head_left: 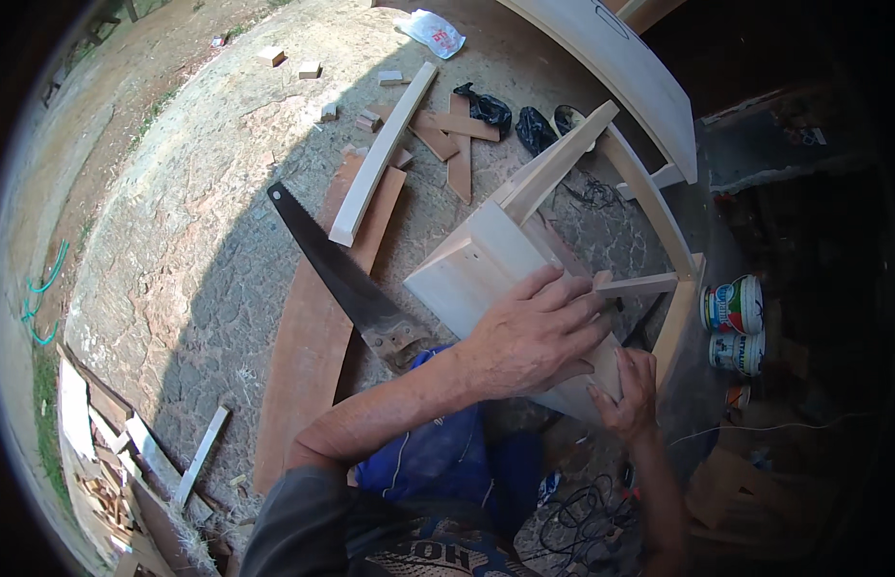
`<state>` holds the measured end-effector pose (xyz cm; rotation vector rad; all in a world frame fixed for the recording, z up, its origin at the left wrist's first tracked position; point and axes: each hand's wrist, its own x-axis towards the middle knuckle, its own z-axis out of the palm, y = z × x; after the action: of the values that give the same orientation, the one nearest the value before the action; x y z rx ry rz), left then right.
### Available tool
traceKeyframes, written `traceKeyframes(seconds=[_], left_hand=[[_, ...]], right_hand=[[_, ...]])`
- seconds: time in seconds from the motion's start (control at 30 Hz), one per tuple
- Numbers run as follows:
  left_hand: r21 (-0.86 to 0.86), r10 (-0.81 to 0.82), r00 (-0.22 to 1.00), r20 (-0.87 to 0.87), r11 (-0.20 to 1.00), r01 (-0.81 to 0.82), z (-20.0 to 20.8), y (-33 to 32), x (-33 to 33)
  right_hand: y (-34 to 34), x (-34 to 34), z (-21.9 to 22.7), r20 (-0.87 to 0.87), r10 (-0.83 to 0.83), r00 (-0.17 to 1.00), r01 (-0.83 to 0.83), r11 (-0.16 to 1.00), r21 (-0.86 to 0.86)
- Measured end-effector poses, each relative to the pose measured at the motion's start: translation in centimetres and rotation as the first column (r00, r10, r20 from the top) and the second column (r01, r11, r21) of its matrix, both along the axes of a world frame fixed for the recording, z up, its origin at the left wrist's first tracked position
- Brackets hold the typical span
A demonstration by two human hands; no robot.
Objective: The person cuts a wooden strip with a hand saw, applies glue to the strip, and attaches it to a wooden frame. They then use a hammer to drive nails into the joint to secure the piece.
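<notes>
Two bare hands work at a wide, pale wooden panel, smooth-faced w/ crisp straight edges and a small dark hole near one corner. It sits tilted in front of the person, up against a pale timber frame of tapered and curved members, w/ a short crosspiece near the fingers. L hand lies across the panel, back up, fingers loosely bent — palm's hidden, so can't tell if it grips anything. R hand is closed on the panel's near edge, thumb one side, fingers the other.

Just L of the panel: a handsaw, dark, flat, tapering blade w/ toothed edge, lying partly over a long reddish-brown plank. A squared pale bar rests at a slant across that plank's upper end. Beyond, flat brown strips overlap crosswise beside crumpled, shiny black plastic bags. Small blocky offcuts dot the rough, cracked concrete floor, part sunlit, part shaded. Far R, 2 round plastic tubs w/ coloured labels; lower L, a jumbled heap of splintery scrap wood.
</notes>
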<state>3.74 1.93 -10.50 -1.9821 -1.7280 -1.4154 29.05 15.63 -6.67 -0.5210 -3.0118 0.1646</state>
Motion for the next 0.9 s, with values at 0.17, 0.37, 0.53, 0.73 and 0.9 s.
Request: traceKeyframes(seconds=[0.17,0.37,0.53,0.73,0.9], left_hand=[[-0.528,-0.509,0.804,-0.307,0.794,0.301,2.6,7.1,1.7],[-0.526,-0.504,0.816,-0.283,0.793,0.307,2.7,6.6,2.6],[-0.554,-0.572,0.728,-0.378,0.770,0.318,3.1,6.6,2.0],[-0.600,-0.602,0.682,-0.415,0.745,0.292,1.8,7.5,0.8],[-0.644,-0.593,0.666,-0.453,0.734,0.215,2.5,7.6,1.0]], right_hand=[[-0.4,1.6,1.0,-0.054,-0.070,0.996,0.068,0.997,-0.042],[-1.9,1.8,-1.7,-0.133,-0.237,0.962,0.239,0.971,-0.003],[-2.0,0.2,-5.1,-0.364,-0.343,0.866,0.344,0.937,-0.064],[-1.8,-5.0,-10.8,-0.772,-0.363,0.521,0.672,0.732,0.110],[-2.8,-4.3,-8.6,-0.852,-0.413,0.323,0.742,0.669,-0.043]])
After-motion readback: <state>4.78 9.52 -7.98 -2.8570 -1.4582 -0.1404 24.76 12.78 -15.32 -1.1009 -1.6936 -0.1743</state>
